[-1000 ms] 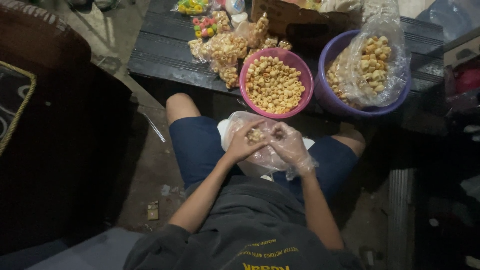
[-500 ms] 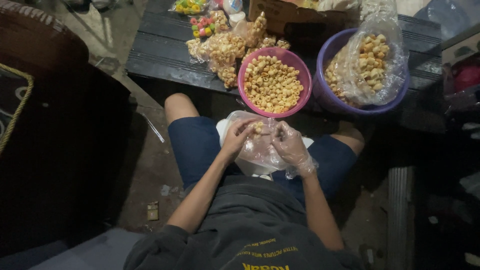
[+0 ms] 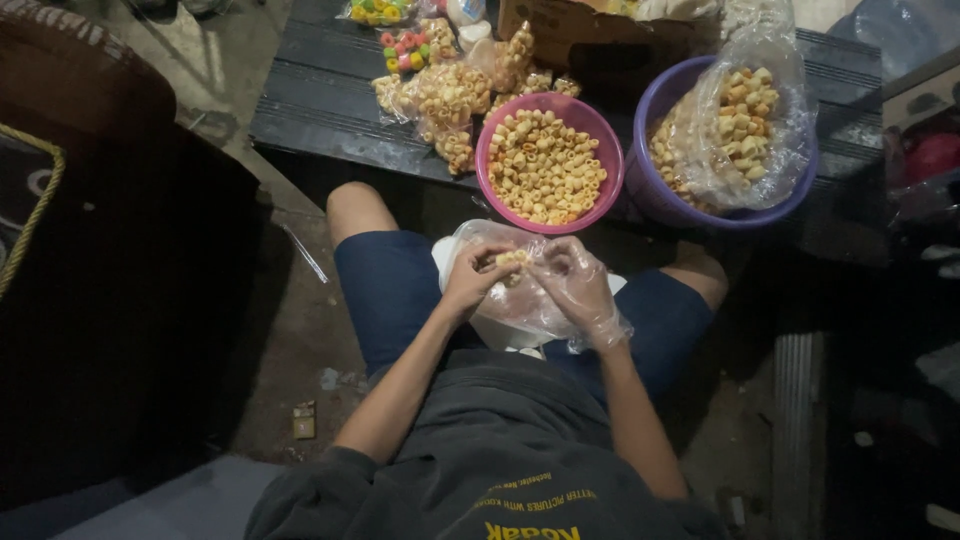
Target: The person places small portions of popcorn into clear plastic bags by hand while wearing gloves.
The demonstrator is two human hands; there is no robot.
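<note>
Small clear plastic bag [image 3: 515, 300] with a few pale ring snacks inside, held over the lap between both hands, just below the pink bowl [image 3: 545, 165]. Left hand [image 3: 472, 280], bare, grip pinched narrow on the bag's mouth; right hand [image 3: 578, 288], in a thin clear glove, grip closed on the bag's other side. Pink bowl full of ring snacks, touching the purple bowl [image 3: 720, 150] lined with a large plastic bag; filled packets [image 3: 445, 95] lie behind on the dark counter [image 3: 320, 100]. Risk, judged: thin film could slip from the gloved fingers, spilling rings onto the lap or the dirt floor [image 3: 300, 330].
</note>
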